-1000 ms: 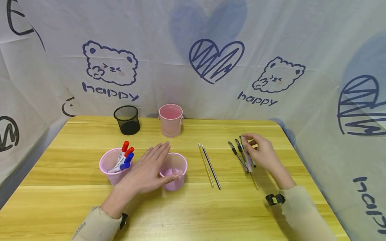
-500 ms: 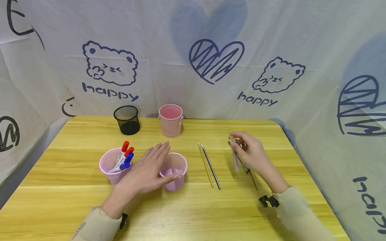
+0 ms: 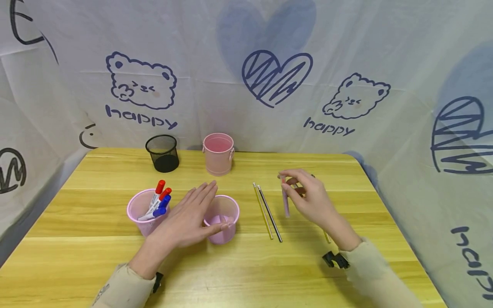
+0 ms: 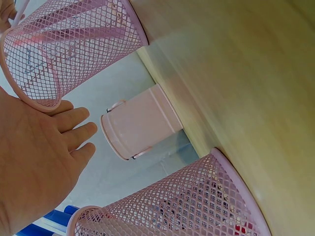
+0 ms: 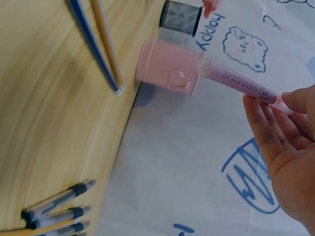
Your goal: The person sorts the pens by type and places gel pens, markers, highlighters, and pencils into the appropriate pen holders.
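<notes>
My right hand (image 3: pixel 310 196) pinches a pale pink highlighter (image 3: pixel 286 206) by its upper end, above the table and right of two pencils. In the right wrist view the highlighter (image 5: pixel 238 82) shows printed lettering, with thumb and fingertips at one end. My left hand (image 3: pixel 185 220) lies with straight fingers against a pink mesh pen cup (image 3: pixel 226 234), its thumb across the near rim. Inside that cup a pale pinkish item shows. Left of this hand, a second pink mesh cup (image 3: pixel 132 209) holds red-capped and blue-capped markers (image 3: pixel 158 204).
At the back stand a black mesh cup (image 3: pixel 162 158) and a pink bucket (image 3: pixel 218 160). A yellow pencil (image 3: pixel 262 209) and a dark pencil (image 3: pixel 270 216) lie mid-table. Several black-grip pens (image 5: pixel 59 201) lie behind my right hand, beside another yellow pencil (image 3: pixel 327 236).
My right hand has lifted the highlighter away from the pens and carried it left toward the two pencils. My left hand has stayed at the mesh cup.
</notes>
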`<action>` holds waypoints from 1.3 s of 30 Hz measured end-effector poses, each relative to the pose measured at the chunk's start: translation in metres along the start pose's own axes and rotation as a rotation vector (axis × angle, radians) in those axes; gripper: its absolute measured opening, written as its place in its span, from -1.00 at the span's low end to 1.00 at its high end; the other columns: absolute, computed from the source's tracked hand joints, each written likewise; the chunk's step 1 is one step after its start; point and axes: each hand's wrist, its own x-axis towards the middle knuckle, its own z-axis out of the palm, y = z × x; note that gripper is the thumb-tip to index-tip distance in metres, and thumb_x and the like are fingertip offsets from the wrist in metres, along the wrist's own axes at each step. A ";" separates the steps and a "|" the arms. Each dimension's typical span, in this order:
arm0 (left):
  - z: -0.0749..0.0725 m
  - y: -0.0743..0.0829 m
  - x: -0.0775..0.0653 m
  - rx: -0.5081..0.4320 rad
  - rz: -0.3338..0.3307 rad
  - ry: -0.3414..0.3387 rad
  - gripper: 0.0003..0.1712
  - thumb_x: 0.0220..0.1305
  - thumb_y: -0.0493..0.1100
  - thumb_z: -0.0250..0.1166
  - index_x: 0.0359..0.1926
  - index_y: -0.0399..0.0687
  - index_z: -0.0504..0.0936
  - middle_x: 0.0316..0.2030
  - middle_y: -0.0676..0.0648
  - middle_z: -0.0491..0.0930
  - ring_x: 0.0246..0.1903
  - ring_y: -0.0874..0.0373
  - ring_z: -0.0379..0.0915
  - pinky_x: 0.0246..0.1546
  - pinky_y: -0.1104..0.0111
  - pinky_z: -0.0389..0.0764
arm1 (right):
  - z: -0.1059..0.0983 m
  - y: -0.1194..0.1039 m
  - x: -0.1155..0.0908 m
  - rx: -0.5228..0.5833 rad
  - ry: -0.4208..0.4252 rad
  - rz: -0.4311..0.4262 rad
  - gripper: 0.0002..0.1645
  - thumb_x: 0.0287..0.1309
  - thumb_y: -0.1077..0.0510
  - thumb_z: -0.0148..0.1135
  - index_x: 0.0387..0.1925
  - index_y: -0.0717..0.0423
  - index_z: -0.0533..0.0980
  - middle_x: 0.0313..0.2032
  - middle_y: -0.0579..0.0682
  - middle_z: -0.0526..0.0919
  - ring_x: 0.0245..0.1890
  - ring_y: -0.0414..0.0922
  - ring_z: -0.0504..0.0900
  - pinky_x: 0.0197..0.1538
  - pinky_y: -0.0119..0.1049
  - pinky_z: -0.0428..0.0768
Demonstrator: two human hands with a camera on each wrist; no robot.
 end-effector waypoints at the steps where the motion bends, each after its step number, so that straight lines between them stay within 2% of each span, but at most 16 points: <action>1: 0.000 0.000 0.000 -0.001 0.000 0.001 0.27 0.31 0.65 -0.02 0.66 -0.16 -0.02 0.66 -0.16 -0.07 0.62 -0.16 -0.14 0.60 -0.07 -0.05 | 0.001 -0.002 0.001 0.011 0.001 -0.007 -0.61 0.30 0.45 0.31 0.14 0.22 0.60 0.02 0.08 0.71 -0.19 -0.07 0.75 -0.27 -0.40 0.76; 10: 0.000 0.001 -0.001 0.006 -0.003 -0.005 0.27 0.30 0.65 0.01 0.66 -0.16 -0.03 0.66 -0.12 -0.11 0.63 -0.12 -0.18 0.61 -0.03 -0.07 | 0.012 -0.021 0.009 0.103 0.052 -0.102 -0.56 0.23 0.54 0.31 0.13 0.29 0.59 0.02 0.13 0.71 -0.13 0.02 0.76 -0.16 -0.33 0.78; 15: 0.000 0.000 0.000 0.008 -0.001 -0.003 0.27 0.31 0.65 0.00 0.66 -0.16 -0.02 0.66 -0.12 -0.11 0.63 -0.13 -0.17 0.61 -0.04 -0.06 | 0.019 -0.032 0.013 0.150 0.071 -0.122 -0.53 0.20 0.57 0.32 0.14 0.30 0.58 -0.02 0.12 0.69 -0.08 0.02 0.75 -0.09 -0.29 0.78; 23: 0.001 -0.001 0.000 0.007 0.001 0.001 0.26 0.31 0.62 0.04 0.66 -0.17 -0.01 0.66 -0.13 -0.09 0.63 -0.13 -0.16 0.61 -0.04 -0.05 | 0.029 -0.046 0.020 0.266 0.102 -0.178 -0.50 0.15 0.63 0.29 0.13 0.37 0.54 0.00 0.21 0.67 -0.03 0.03 0.75 -0.05 -0.21 0.78; 32: 0.000 0.000 0.001 0.003 -0.004 -0.005 0.26 0.31 0.64 0.01 0.66 -0.17 0.00 0.66 -0.13 -0.07 0.63 -0.11 -0.16 0.61 -0.03 -0.05 | 0.042 -0.054 0.021 0.306 0.058 -0.204 -0.54 0.17 0.62 0.29 0.08 0.32 0.56 -0.04 0.18 0.69 -0.05 0.01 0.75 -0.06 -0.22 0.78; 39: 0.000 -0.001 0.000 0.003 -0.008 -0.013 0.28 0.30 0.67 -0.05 0.66 -0.16 -0.01 0.66 -0.14 -0.07 0.63 -0.12 -0.16 0.61 -0.04 -0.05 | 0.058 -0.049 0.017 0.310 0.009 -0.273 -0.53 0.11 0.62 0.33 0.06 0.34 0.57 -0.06 0.17 0.69 -0.10 0.01 0.75 -0.07 -0.26 0.78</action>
